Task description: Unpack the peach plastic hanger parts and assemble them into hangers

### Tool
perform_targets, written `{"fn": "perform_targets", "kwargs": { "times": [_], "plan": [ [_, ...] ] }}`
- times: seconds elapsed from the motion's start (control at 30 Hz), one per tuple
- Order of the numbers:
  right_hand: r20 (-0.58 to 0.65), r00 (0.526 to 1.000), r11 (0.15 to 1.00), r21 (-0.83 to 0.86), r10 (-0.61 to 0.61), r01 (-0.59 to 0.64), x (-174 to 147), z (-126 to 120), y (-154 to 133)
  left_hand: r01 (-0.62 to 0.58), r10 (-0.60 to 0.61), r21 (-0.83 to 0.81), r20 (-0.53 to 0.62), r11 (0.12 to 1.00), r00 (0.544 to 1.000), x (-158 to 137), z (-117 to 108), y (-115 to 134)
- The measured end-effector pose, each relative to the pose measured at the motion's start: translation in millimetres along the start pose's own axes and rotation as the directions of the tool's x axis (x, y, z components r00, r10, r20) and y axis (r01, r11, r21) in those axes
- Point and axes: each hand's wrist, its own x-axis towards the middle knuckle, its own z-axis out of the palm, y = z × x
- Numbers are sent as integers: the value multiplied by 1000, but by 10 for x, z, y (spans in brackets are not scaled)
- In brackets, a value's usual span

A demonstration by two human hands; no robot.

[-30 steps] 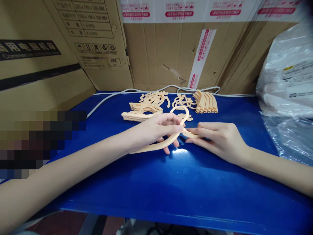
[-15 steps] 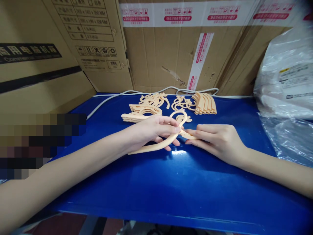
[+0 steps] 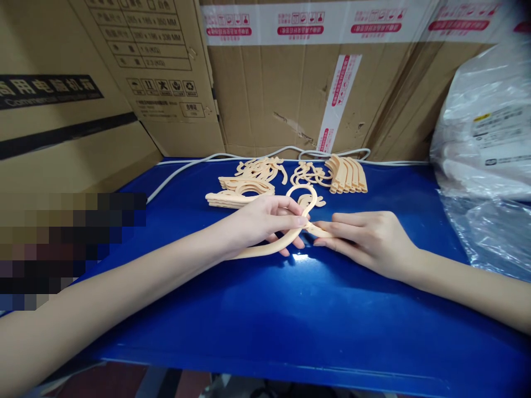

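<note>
A cream plastic clothes hanger [image 3: 265,250] is between my hands above the blue table, its curved hook [image 3: 314,193] pointing away from me. My left hand [image 3: 269,221] pinches it where hook and arms meet, thumb on top. One long arm of the hanger runs back beneath my left wrist, its end hidden. My right hand [image 3: 369,237] closes its fingers on the shorter arm [image 3: 319,229] at the right. The joint itself is partly covered by my left thumb.
Behind my hands lie cream hanger arms [image 3: 226,200], a heap of hooks [image 3: 265,166], more curved pieces [image 3: 309,174] and a row of arms [image 3: 348,176]. A white cable [image 3: 186,167] crosses the blue table [image 3: 290,320]. Cardboard boxes [image 3: 269,94] and a plastic bag [image 3: 481,138] border it.
The hanger's long left arm has shifted slightly up and right, its end now behind my left wrist. Both hands keep their grip in nearly the same place.
</note>
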Motion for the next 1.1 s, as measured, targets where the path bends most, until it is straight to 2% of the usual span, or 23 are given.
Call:
{"fn": "perform_targets", "kwargs": {
  "times": [0.27,0.53,0.73,1.1],
  "plan": [
    [45,999,999,7,31,-31,2,-18,-13,-55,55,4,-14,998,998,43,12,-65],
    [52,999,999,-32,-1,3,-20,-11,14,-33,33,4,-31,999,999,38,46,-76],
    [81,996,997,-56,-44,48,-26,-15,32,-19,18,-42,-3,999,1000,58,50,-102],
    [86,996,998,-56,-33,38,-33,-6,17,5,-6,-32,-21,999,1000,62,69,-82]
  ]
}}
